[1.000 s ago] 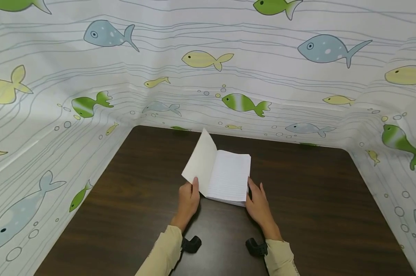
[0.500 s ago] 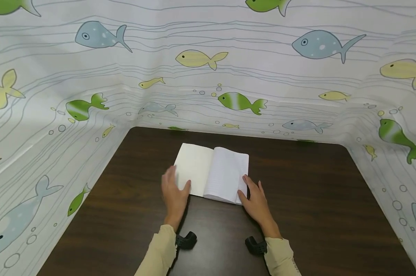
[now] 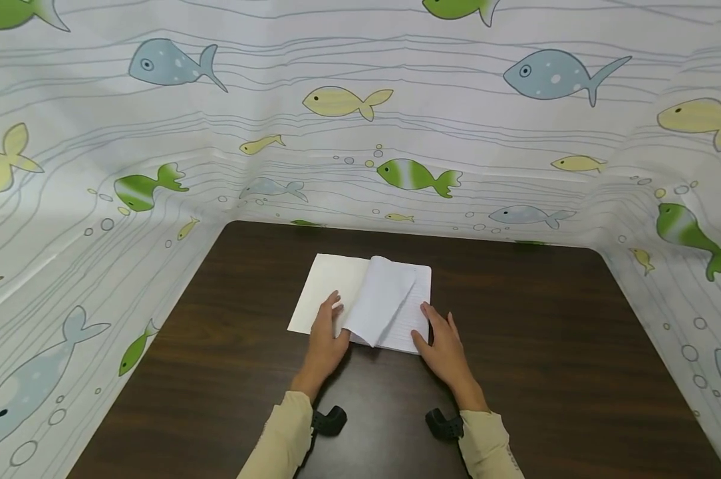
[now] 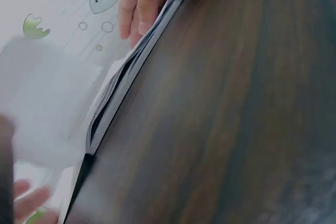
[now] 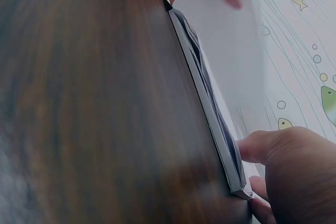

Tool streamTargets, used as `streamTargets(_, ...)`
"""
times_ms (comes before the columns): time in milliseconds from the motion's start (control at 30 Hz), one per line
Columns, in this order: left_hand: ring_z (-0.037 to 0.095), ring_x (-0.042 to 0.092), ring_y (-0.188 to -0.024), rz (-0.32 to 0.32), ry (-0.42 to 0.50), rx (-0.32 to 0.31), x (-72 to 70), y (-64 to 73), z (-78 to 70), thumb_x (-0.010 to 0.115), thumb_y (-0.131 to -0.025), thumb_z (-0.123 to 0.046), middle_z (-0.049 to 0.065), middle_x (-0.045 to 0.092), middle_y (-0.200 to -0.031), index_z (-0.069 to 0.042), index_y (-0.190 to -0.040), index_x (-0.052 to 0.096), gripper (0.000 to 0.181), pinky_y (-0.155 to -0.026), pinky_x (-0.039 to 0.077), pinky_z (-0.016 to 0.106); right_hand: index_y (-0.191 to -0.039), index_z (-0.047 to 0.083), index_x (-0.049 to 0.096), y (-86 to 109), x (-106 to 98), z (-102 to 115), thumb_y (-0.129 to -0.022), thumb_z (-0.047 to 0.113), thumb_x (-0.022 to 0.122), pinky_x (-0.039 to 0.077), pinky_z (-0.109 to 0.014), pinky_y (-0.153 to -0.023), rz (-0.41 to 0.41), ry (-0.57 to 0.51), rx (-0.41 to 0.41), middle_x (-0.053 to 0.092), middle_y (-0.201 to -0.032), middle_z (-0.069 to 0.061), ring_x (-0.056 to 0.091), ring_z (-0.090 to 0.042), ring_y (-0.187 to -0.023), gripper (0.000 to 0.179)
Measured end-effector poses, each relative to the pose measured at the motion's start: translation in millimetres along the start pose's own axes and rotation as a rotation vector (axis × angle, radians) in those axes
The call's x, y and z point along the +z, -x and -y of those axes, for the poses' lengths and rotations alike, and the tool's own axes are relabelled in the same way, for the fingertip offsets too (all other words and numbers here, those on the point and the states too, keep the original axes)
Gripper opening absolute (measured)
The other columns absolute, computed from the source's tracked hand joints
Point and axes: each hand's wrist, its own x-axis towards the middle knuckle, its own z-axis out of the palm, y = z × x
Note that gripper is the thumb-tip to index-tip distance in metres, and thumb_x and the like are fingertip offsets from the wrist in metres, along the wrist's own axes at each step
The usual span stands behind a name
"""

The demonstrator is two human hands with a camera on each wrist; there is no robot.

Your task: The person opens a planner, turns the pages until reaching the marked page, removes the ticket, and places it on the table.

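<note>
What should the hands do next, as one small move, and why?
Probably the left hand should guide the lifted page onto the cream left leaf: the page is curled, not yet lying flat, while the right hand rests on the open notebook.

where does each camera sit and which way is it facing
Head: worn on the head, facing forward and down at the notebook on the table; both hands and sleeves show.
Left wrist: looks across the notebook's near edge; part of the left hand lower left, right hand at top.
Right wrist: opposite angle; right hand lower right, left hand at top.
Both wrist views share that edge.
</note>
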Motion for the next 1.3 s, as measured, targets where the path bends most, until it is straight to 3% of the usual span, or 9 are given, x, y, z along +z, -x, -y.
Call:
streamTargets(233, 0.043, 0.049, -0.132, -0.427, -0.128, -0.061, -6.1, -2.9, -1.9, 0.072, -0.086, 0.006, 0.025, 0.048, -0.144, 0.003, -0.150, 0.044, 0.069, -0.105, 0.042, 0.061, -0.154, -0.006, 0.041, -0.4, 0.5, 0.1, -0.099, 0.021, 0.069, 0.011, -0.061, -0.124, 0.003, 0.005, 0.010, 0.048, -0.155, -0.022, 0.041, -0.040, -0.146, 0.067)
streamTargets(333, 0.045, 0.034, -0.143, -0.504, -0.202, -0.059, -8.6, -3.4, -3.2, 0.076, -0.085, 0.006, 0.027, 0.031, -0.156, -0.001, -0.154, 0.039, 0.079, -0.112, 0.032, 0.064, -0.155, -0.005, 0.041, -0.3, 0.2, 0.0, -0.099, 0.020, 0.069, 0.011, -0.060, -0.124, 0.002, 0.010, 0.016, 0.047, -0.155, -0.022, 0.041, -0.040, -0.146, 0.067)
streamTargets(400, 0.046, 0.029, -0.146, -0.499, -0.269, -0.010, -9.3, -3.9, -4.0, 0.076, -0.082, 0.012, 0.028, 0.027, -0.159, -0.001, -0.152, 0.043, 0.079, -0.116, 0.025, 0.066, -0.154, -0.006, 0.041, -0.5, -0.6, -0.1, -0.099, 0.020, 0.068, 0.012, -0.060, -0.125, 0.002, 0.011, 0.016, 0.046, -0.156, -0.023, 0.041, -0.040, -0.146, 0.067)
streamTargets(500, 0.043, 0.042, -0.142, -0.414, -0.327, 0.165, -6.6, -5.5, -2.9, 0.072, -0.077, 0.021, 0.026, 0.046, -0.151, 0.001, -0.135, 0.062, 0.062, -0.117, 0.029, 0.063, -0.154, -0.007, 0.041, -0.1, -2.2, 0.6, -0.099, 0.019, 0.068, 0.012, -0.060, -0.124, -0.003, 0.007, 0.013, 0.045, -0.156, -0.024, 0.042, -0.041, -0.146, 0.067)
streamTargets(600, 0.035, 0.055, -0.136, -0.158, -0.244, 0.284, -0.7, -3.7, -1.0, 0.070, -0.083, 0.017, 0.018, 0.063, -0.139, -0.001, -0.121, 0.072, 0.042, -0.116, 0.039, 0.051, -0.154, -0.008, 0.039, 0.5, -3.1, 1.4, -0.100, 0.021, 0.068, 0.012, -0.060, -0.124, -0.007, 0.000, 0.009, 0.045, -0.156, -0.025, 0.042, -0.041, -0.145, 0.068)
streamTargets(700, 0.028, 0.052, -0.140, 0.129, -0.170, 0.227, 3.8, 2.5, -1.1, 0.072, -0.096, -0.005, 0.012, 0.060, -0.147, -0.002, -0.132, 0.068, 0.036, -0.115, 0.042, 0.044, -0.158, -0.007, 0.032, 1.9, -3.3, 2.2, -0.101, 0.026, 0.066, 0.012, -0.059, -0.125, 0.010, -0.018, 0.035, 0.045, -0.157, -0.023, 0.040, -0.040, -0.147, 0.074)
streamTargets(800, 0.028, 0.043, -0.147, 0.300, -0.241, 0.155, 5.6, 7.8, -5.0, 0.072, -0.099, -0.031, 0.012, 0.047, -0.159, -0.005, -0.147, 0.058, 0.056, -0.116, 0.039, 0.048, -0.161, -0.004, 0.026, 3.8, -4.1, 4.0, -0.104, 0.034, 0.063, 0.013, -0.065, -0.122, 0.022, -0.058, 0.100, 0.040, -0.161, -0.021, 0.028, -0.045, -0.152, 0.078)
streamTargets(967, 0.030, 0.039, -0.149, 0.368, -0.324, 0.121, 7.1, 12.9, -8.7, 0.077, -0.092, -0.048, 0.013, 0.034, -0.166, -0.005, -0.156, 0.045, 0.082, -0.116, 0.040, 0.048, -0.163, -0.001, 0.024, 5.6, -2.8, 5.3, -0.105, 0.040, 0.059, 0.013, -0.071, -0.119, 0.017, -0.103, 0.162, 0.032, -0.166, -0.018, 0.014, -0.050, -0.154, 0.078)
streamTargets(1300, 0.034, 0.044, -0.145, 0.373, -0.266, 0.069, 9.5, 15.4, -17.4, 0.077, -0.093, -0.046, 0.015, 0.031, -0.167, -0.003, -0.160, 0.036, 0.090, -0.111, 0.045, 0.051, -0.162, -0.002, 0.026, 5.4, -1.8, 6.9, -0.108, 0.038, 0.054, 0.013, -0.068, -0.121, 0.006, -0.098, 0.157, 0.031, -0.165, -0.018, 0.012, -0.048, -0.155, 0.073)
